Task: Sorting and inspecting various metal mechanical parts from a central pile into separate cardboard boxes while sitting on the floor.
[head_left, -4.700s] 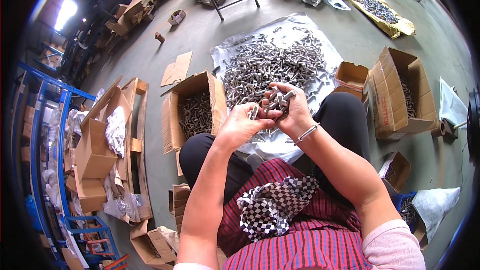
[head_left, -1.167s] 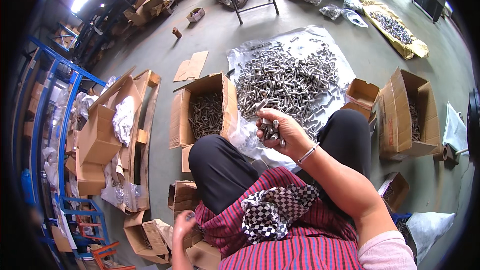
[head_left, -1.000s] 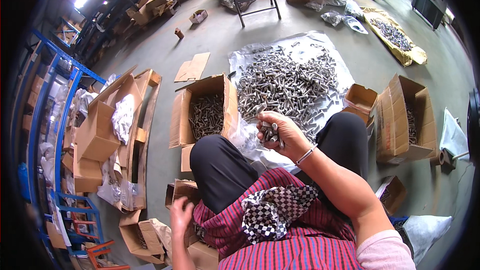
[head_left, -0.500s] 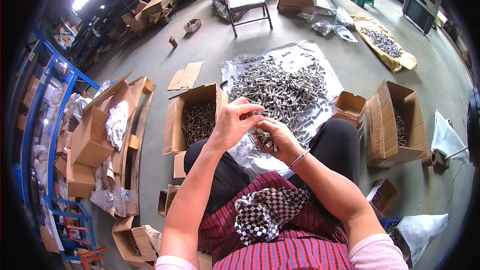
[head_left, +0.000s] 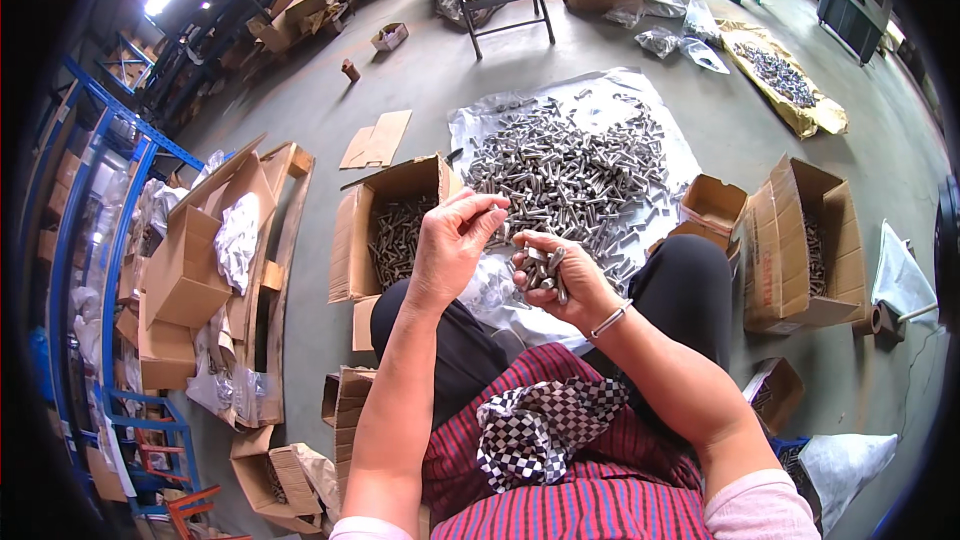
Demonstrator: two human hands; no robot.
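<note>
Steel bolts [head_left: 543,268] bunched in right hand [head_left: 560,280]

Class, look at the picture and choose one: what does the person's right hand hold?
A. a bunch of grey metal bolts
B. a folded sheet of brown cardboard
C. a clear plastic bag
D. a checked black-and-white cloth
A: the right hand is closed around a bunch of grey metal bolts, whose ends stick out above the fingers, while the left hand pinches a single bolt beside it.
</note>
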